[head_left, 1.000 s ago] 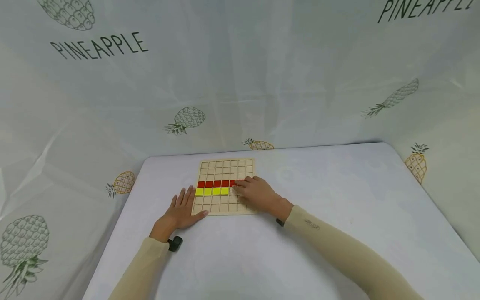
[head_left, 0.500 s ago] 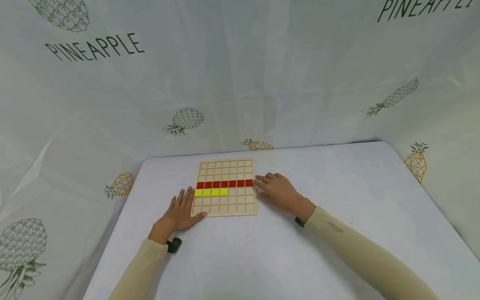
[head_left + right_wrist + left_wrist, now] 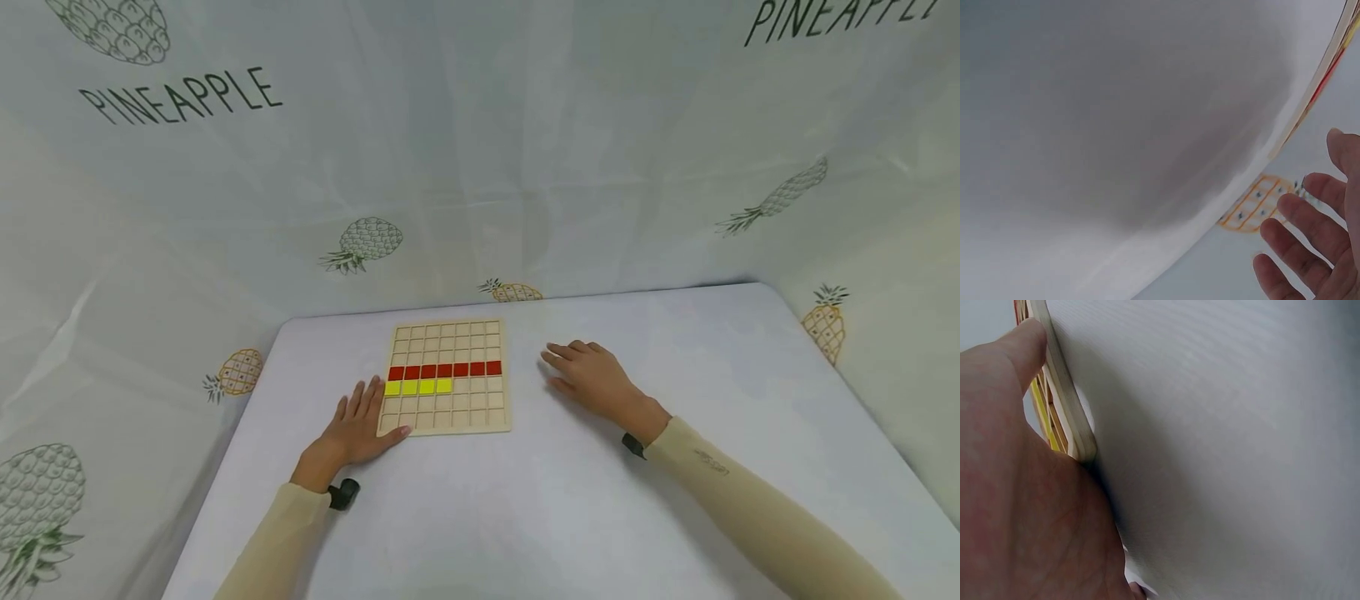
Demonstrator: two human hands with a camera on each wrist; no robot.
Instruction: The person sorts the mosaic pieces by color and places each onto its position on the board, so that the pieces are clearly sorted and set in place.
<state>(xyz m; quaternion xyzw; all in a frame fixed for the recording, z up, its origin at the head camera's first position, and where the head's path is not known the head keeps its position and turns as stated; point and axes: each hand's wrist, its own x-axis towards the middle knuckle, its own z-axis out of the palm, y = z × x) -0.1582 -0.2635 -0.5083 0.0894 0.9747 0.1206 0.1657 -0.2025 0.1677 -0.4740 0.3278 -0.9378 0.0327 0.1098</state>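
A light wooden grid board (image 3: 446, 422) lies on the white table, seen whole in the head view. Across its middle runs a full row of red square tiles (image 3: 445, 370). Just below, several yellow square tiles (image 3: 409, 387) fill the left part of the following row. My left hand (image 3: 354, 435) rests flat with spread fingers at the board's lower left corner, its thumb on the front edge; in the left wrist view the thumb (image 3: 1027, 347) touches the board's rim. To the right of the board, my right hand (image 3: 596, 381) hovers apart from it, fingers loosely bent and holding nothing.
The white table (image 3: 480, 517) extends around the board on all sides. Behind it hangs a pale curtain (image 3: 480, 167) printed with pineapples, which also runs along the left and right sides. A dark band with a small device (image 3: 344, 493) sits on the left wrist.
My right hand has drawn away from the board to the right, uncovering the right end of the red row. The left hand keeps its place on the board's corner.
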